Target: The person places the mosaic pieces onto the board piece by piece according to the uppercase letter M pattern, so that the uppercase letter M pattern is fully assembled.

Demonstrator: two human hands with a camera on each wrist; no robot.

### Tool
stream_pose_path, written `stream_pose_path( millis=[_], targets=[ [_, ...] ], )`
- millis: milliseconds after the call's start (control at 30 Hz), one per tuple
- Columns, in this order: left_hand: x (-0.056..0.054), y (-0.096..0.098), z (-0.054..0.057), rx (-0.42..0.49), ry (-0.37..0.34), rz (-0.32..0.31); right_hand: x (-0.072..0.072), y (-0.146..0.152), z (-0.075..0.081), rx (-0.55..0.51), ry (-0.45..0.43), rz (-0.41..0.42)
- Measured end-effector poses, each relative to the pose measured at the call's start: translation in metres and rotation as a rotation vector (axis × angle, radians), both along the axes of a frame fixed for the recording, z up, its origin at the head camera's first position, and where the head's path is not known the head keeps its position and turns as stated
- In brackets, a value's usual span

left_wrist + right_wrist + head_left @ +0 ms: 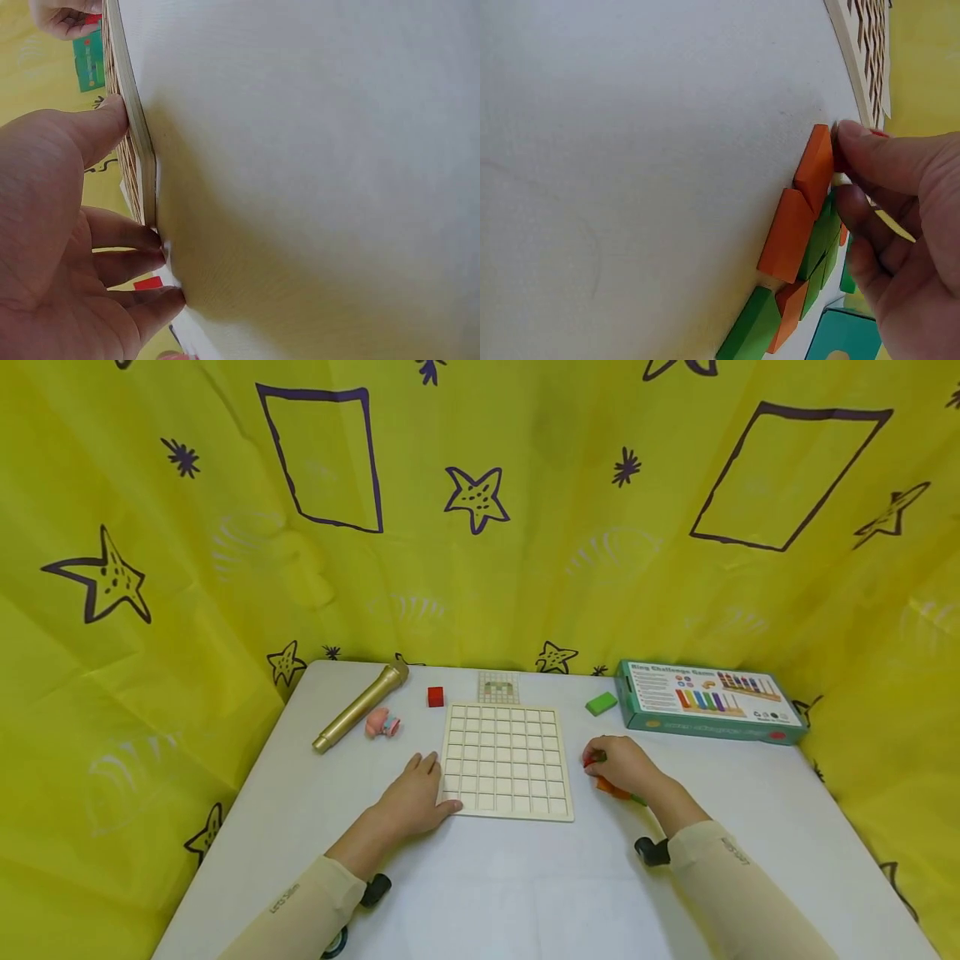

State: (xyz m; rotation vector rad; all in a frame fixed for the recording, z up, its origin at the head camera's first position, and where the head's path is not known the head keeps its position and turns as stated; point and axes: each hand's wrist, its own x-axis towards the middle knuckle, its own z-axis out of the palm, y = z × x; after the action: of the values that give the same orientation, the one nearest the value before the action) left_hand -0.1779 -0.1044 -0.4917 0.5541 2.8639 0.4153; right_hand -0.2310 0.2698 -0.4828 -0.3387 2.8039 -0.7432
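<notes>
**Right hand (628, 767) pinches a red block (841, 159); left hand (415, 797) rests on the wooden grid board (504, 762)**

We see the right thumb and fingertips closed on the red block, near the board's right edge, with a strip of white tabletop (510, 885) between. The left hand is loosely spread, thumb on the board's near-left corner, fingers along its left edge. The board lies flat between both hands.

Close against the right hand's near side, we find orange blocks (786, 236) and green blocks (751, 324) bunched together, some touching, leaving those fingers little room there. On the near side of both hands, we have a broad stretch of tabletop.

Farther out, ahead of the left hand, we see a red cube (436, 697) near the board's far-left corner, then a pink-haired figurine (378, 723) and a gold microphone (360, 707) to its left. A pattern card (498, 687) sits right at the board's far edge. Beyond the right hand, a lone green block (602, 703) lies just beside the Ring Challenge Game box (712, 702). Past the table's far edge hangs a yellow curtain (480, 568).
</notes>
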Motion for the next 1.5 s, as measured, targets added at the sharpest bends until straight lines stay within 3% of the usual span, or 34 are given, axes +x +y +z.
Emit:
stream_pose_path(
  millis=[267,567,733,1200,1500],
  targets=[
    [0.001,-0.003,0.000,0.001,0.006,0.000,-0.013,-0.016,0.025,-0.037,0.028,0.086],
    [0.003,-0.003,-0.003,-0.003,0.005,-0.002,-0.038,-0.050,0.043,-0.131,-0.047,0.087],
    [0.005,-0.004,-0.003,-0.008,-0.004,-0.012,-0.050,-0.065,0.041,-0.153,-0.047,0.081],
    [0.010,0.005,-0.005,-0.083,0.027,-0.036,-0.073,-0.111,0.024,-0.392,-0.172,0.032],
    [0.015,0.014,-0.006,-0.133,0.051,-0.028,-0.078,-0.143,0.013,-0.300,-0.119,0.079]
  ],
)
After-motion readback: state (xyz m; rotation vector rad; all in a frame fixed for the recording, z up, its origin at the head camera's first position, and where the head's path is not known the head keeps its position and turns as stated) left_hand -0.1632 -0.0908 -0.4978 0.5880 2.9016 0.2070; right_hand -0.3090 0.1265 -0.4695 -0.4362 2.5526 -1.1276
